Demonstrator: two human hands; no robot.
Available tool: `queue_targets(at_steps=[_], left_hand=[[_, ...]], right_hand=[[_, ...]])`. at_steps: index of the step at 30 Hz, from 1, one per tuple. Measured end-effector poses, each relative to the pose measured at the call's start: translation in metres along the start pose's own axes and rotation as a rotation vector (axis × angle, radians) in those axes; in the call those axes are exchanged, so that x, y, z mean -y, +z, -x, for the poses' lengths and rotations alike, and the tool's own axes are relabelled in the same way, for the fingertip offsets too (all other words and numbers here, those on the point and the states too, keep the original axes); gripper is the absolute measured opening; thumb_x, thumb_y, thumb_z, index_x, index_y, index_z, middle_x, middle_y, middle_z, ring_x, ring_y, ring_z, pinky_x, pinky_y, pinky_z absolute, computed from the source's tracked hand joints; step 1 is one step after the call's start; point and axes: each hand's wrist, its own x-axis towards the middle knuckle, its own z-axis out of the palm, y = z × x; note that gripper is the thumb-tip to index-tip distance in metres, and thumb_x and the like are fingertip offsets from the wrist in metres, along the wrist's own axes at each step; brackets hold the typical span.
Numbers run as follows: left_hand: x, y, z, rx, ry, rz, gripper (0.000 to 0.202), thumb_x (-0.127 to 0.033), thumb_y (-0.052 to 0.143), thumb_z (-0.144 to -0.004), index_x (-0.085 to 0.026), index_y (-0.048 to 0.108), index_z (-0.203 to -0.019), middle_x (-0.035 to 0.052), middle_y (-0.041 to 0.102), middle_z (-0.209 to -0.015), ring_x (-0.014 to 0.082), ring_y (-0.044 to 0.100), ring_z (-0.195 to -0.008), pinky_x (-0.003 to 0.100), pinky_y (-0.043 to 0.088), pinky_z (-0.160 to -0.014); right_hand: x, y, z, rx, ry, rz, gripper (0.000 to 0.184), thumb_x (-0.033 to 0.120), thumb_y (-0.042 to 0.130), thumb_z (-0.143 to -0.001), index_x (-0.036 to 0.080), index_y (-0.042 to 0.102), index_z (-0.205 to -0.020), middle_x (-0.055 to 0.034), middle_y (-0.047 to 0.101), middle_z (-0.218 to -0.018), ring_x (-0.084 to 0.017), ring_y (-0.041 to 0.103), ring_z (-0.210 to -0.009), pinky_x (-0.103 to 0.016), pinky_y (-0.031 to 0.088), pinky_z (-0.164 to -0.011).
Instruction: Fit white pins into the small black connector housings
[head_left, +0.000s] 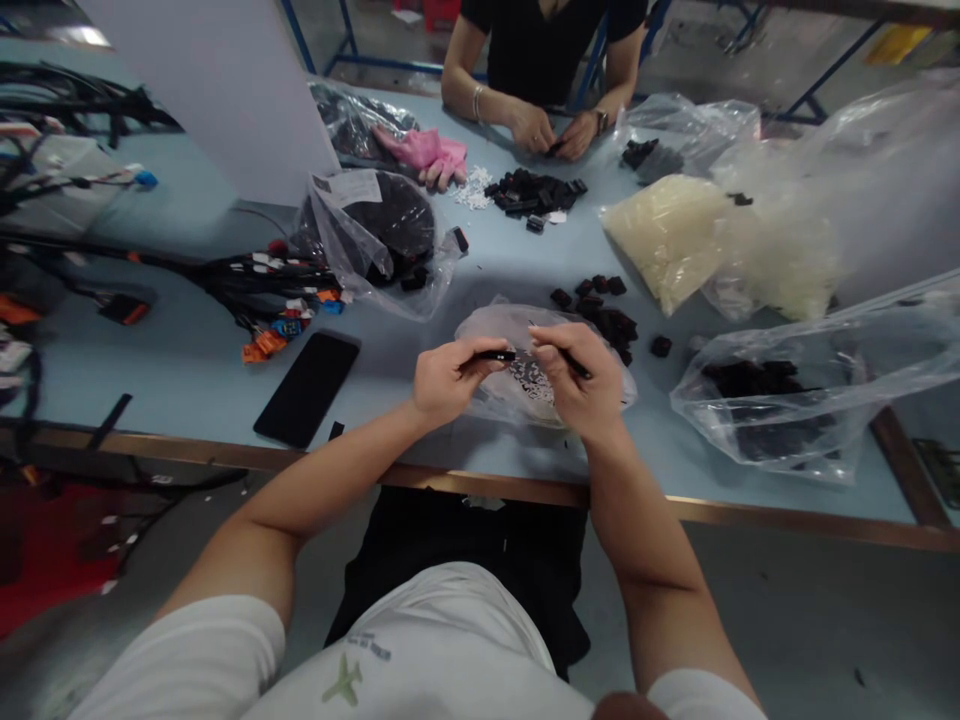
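Observation:
My left hand is closed, pinching a small black plastic connector between thumb and fingers. Opposite it, my right hand is closed round a slim black tool, whose end sticks out behind the fingers; its exact kind I cannot make out. A tiny pale piece seems to be at the right fingertips. Under both hands lies an open clear plastic bag holding many small white parts. Just beyond it sits a pile of black connectors.
A black phone and wire harnesses lie to the left. Bags of black parts and cream parts stand farther back. At right is another clear bag. Across the table, a person's hands handle a small black part.

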Motion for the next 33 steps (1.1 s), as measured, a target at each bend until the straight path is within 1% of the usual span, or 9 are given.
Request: queue_targets(at_steps=[6, 10, 12, 14, 17, 21, 26, 29, 33], left_hand=[[0.003, 0.006, 0.004, 0.036, -0.004, 0.09, 0.033, -0.048, 0.07, -0.104, -0.023, 0.072, -0.126, 0.0057, 0.084, -0.117, 0.0199, 0.083, -0.106, 0.03, 0.067, -0.094], [0.014, -0.006, -0.01, -0.078, -0.036, 0.116, 0.04, -0.056, 0.066, -0.104, -0.022, 0.071, -0.123, 0.0058, 0.083, -0.114, 0.0194, 0.084, -0.095, 0.032, 0.068, -0.087], [0.028, -0.021, -0.024, -0.259, -0.074, -0.066, 0.034, -0.053, 0.062, -0.107, -0.023, 0.072, -0.119, 0.0023, 0.082, -0.108, 0.0174, 0.081, -0.088, 0.032, 0.066, -0.085], [0.045, -0.039, -0.039, -0.334, -0.094, -0.306, 0.024, -0.043, 0.061, -0.108, -0.024, 0.075, -0.115, 0.0024, 0.081, -0.109, 0.0203, 0.078, -0.099, 0.038, 0.061, -0.096], [0.068, -0.057, -0.056, -0.257, -0.167, -0.536, 0.025, -0.021, 0.057, -0.104, -0.022, 0.077, -0.119, 0.0118, 0.079, -0.121, 0.0309, 0.071, -0.118, 0.048, 0.054, -0.109], [0.076, -0.054, -0.062, -0.031, -0.339, -0.764, 0.056, -0.005, 0.051, -0.094, -0.014, 0.066, -0.147, 0.0215, 0.06, -0.159, 0.0432, 0.057, -0.142, 0.065, 0.042, -0.118], [0.069, -0.045, -0.06, 0.038, -0.409, -0.918, 0.054, -0.008, 0.042, -0.099, -0.012, 0.065, -0.148, 0.0278, 0.062, -0.15, 0.0474, 0.052, -0.14, 0.067, 0.043, -0.112], [0.067, -0.048, -0.062, 0.013, -0.414, -0.959, 0.047, -0.009, 0.042, -0.098, -0.014, 0.075, -0.131, 0.027, 0.066, -0.138, 0.0463, 0.055, -0.133, 0.062, 0.046, -0.109], [0.063, -0.054, -0.064, 0.048, -0.385, -0.969, 0.044, -0.004, 0.044, -0.093, -0.01, 0.078, -0.119, 0.0283, 0.07, -0.125, 0.0449, 0.061, -0.127, 0.061, 0.047, -0.112]], right_hand=[[-0.009, 0.004, -0.001, 0.187, -0.14, 0.247, 0.023, 0.036, 0.061, -0.106, 0.03, 0.079, -0.119, -0.0076, 0.076, -0.106, -0.023, 0.072, -0.101, -0.041, 0.061, -0.089], [-0.039, -0.021, -0.01, -0.039, -0.029, 0.464, 0.022, 0.034, 0.063, -0.102, 0.027, 0.078, -0.116, -0.0094, 0.075, -0.109, -0.027, 0.07, -0.107, -0.045, 0.058, -0.097], [-0.062, -0.037, -0.016, -0.147, 0.116, 0.616, 0.022, 0.035, 0.064, -0.099, 0.025, 0.078, -0.113, -0.0109, 0.075, -0.108, -0.03, 0.069, -0.109, -0.05, 0.057, -0.1], [-0.079, -0.05, -0.021, -0.16, 0.233, 0.713, 0.026, 0.038, 0.066, -0.096, 0.021, 0.078, -0.112, -0.0142, 0.075, -0.107, -0.033, 0.069, -0.107, -0.054, 0.057, -0.1], [-0.081, -0.057, -0.022, -0.221, 0.238, 0.73, 0.033, 0.045, 0.064, -0.099, 0.018, 0.077, -0.114, -0.0181, 0.076, -0.11, -0.036, 0.069, -0.108, -0.055, 0.056, -0.1], [-0.044, -0.05, -0.016, -0.26, 0.026, 0.517, 0.034, 0.048, 0.052, -0.108, 0.026, 0.078, -0.106, -0.0113, 0.078, -0.103, -0.028, 0.072, -0.102, -0.045, 0.058, -0.096], [-0.008, -0.031, -0.009, 0.056, -0.128, 0.281, 0.036, 0.042, 0.053, -0.109, 0.027, 0.073, -0.083, -0.0077, 0.076, -0.098, -0.022, 0.072, -0.091, -0.038, 0.059, -0.082], [-0.008, -0.017, -0.007, 0.341, -0.082, 0.313, 0.028, 0.03, 0.049, -0.109, 0.025, 0.076, -0.108, -0.0088, 0.078, -0.105, -0.024, 0.073, -0.1, -0.039, 0.058, -0.089], [-0.015, -0.004, -0.008, 0.615, 0.066, 0.619, 0.039, 0.01, 0.046, -0.102, 0.02, 0.075, -0.127, -0.0139, 0.077, -0.117, -0.026, 0.074, -0.101, -0.037, 0.055, -0.084]])
